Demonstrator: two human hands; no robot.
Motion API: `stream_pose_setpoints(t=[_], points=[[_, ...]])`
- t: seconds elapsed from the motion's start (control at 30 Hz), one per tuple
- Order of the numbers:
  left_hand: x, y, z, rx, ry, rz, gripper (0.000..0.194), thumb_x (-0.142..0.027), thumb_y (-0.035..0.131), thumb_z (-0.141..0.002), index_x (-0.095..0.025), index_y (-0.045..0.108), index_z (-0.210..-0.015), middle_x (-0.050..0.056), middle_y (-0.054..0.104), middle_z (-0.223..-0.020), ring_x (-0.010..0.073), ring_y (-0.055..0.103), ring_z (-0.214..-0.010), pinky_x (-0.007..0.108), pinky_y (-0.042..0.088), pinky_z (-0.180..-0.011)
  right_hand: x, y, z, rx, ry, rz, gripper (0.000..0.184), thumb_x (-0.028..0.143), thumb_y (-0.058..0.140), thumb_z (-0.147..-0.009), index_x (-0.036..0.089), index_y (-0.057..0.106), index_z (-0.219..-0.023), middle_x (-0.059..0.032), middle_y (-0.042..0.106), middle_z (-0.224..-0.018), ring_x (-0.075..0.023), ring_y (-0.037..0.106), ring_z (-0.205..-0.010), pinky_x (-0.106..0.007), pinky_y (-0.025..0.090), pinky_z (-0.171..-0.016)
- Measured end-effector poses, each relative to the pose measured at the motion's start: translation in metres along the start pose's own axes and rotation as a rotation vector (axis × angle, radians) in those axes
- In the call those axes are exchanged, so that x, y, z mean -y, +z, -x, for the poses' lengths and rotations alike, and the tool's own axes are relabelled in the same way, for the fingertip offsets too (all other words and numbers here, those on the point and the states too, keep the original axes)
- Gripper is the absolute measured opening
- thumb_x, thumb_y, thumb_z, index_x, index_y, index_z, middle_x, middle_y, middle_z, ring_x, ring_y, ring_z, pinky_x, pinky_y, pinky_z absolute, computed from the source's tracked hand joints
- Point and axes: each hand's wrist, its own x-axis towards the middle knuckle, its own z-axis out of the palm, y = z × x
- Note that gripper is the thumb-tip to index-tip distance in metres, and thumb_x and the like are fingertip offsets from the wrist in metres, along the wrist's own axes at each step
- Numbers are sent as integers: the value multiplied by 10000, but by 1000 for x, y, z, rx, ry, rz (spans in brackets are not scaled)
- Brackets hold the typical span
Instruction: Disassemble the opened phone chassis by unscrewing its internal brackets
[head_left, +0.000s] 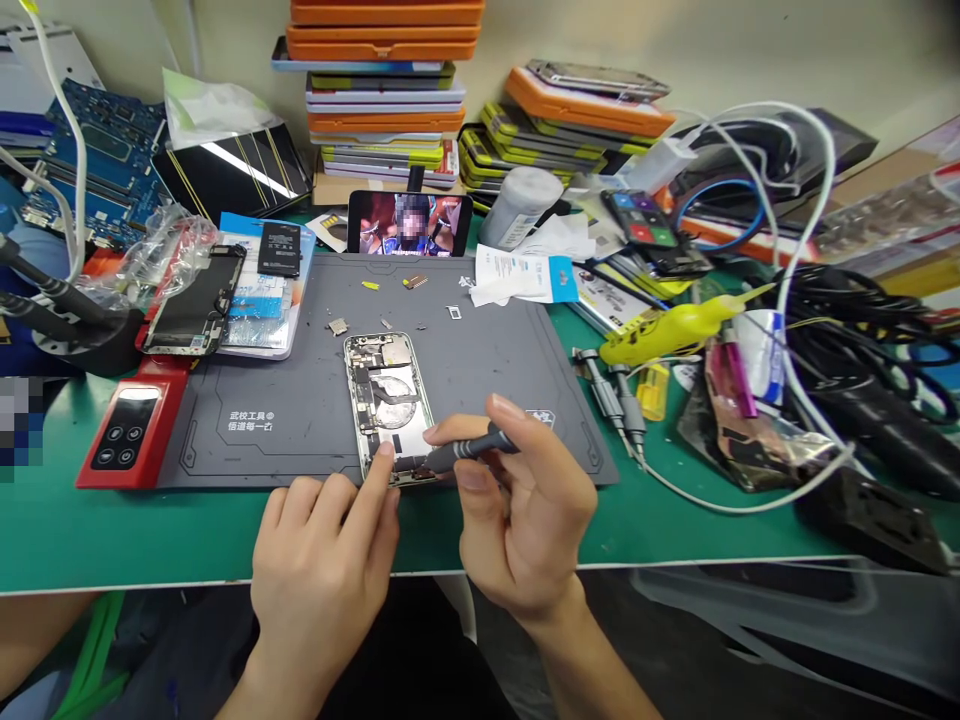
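Here, phone (pixel 394 400) on gray mat (pixel 300 315); pale wall (pixel 712 55) behind.

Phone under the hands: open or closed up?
Open: the phone lies on the gray mat with its inner parts exposed. The right hand holds a screwdriver at its near end.

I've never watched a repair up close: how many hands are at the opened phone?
2: the left hand, its index fingertip on the lower part of the opened phone, and the right hand, holding a dark gray tool at the phone's lower right.
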Motion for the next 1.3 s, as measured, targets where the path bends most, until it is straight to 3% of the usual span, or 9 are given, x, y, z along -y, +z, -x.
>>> stream_pose_setpoints(t=[0.2, 0.7, 0.9, 1.03, 1.17, 1.3], points=[[0, 0, -2, -16, 13, -4, 330, -199, 694, -1052, -124, 715, -1372, -12, 541, -700, 205, 411, -710, 366, 313, -665, -1, 2, 0, -7, -5, -33, 634, 63, 514, -1061, 251, 400, -1656, -123, 734, -1190, -216, 780, -1019, -388, 723, -809], [0, 0, 0, -6, 6, -19, 344, -212, 695, -1044, -137, 713, -1379, -19, 548, -696, 200, 440, -697, 368, 329, -659, -2, 1, 0, -15, -11, 0, 652, 63, 538, -1052, 256, 397, -1658, -122, 733, -1190, -217, 781, -1002, -388, 714, -791], [1, -1, -2, -8, 11, -19, 330, -204, 650, -1071, -141, 693, -1392, -15, 564, -699, 193, 440, -694, 359, 338, -669, 2, -3, -2, 28, -62, 76, 670, 88, 667, -1015, 249, 447, -1627, -136, 769, -1253, -247, 792, -1084, -398, 731, -792], [0, -1, -3, -19, 13, -26, 321, -216, 668, -1066, -139, 702, -1376, -16, 554, -691, 196, 431, -694, 357, 328, -669, 1, -3, -1, -78, -139, 133, 577, 124, 604, -1059, 240, 497, -1614, -103, 815, -1206, -251, 830, -987, -401, 730, -698], [-1, -1, -2, -8, 8, -16, 337, -205, 688, -1052, -133, 705, -1381, -11, 558, -702, 198, 438, -707, 355, 323, -673, 0, -6, -3, -165, -162, 229, 619, 63, 712, -974, 251, 599, -1553, -49, 829, -1015, -220, 795, -822, -371, 698, -646], [0, -1, -2, -13, 14, -19, 341, -197, 688, -1050, -127, 704, -1383, -13, 548, -703, 200, 425, -701, 360, 318, -666, 1, -8, -6, -195, -169, 212, 517, 70, 647, -1005, 201, 654, -1505, -111, 818, -1148, -252, 803, -965, -410, 712, -729]])
